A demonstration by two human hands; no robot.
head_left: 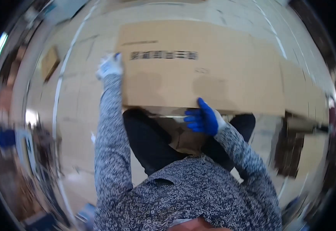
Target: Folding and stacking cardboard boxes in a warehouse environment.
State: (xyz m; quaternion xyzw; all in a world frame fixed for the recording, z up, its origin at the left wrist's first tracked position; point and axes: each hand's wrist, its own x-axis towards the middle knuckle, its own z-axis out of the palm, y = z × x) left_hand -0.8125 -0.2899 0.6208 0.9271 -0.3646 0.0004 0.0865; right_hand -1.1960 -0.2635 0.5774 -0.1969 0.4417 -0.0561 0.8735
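A large flat cardboard box (245,73) with dark printing lies across the view, in front of my bent knees. My left hand (110,66), in a white glove with blue on the fingers, is closed at the box's left edge; motion blurs it somewhat. Just off the near edge is my right hand (203,118), its blue palm side showing. Its fingers are apart and point left, and the thumb reaches up to the edge of the box. Nothing shows in that palm.
A smaller cardboard piece (50,63) lies on the pale floor (77,88) at the left. More cardboard (304,90) extends beyond the box's right end. A brown stack (289,148) stands at the right. Blurred items, including a white frame (26,148), line the left side.
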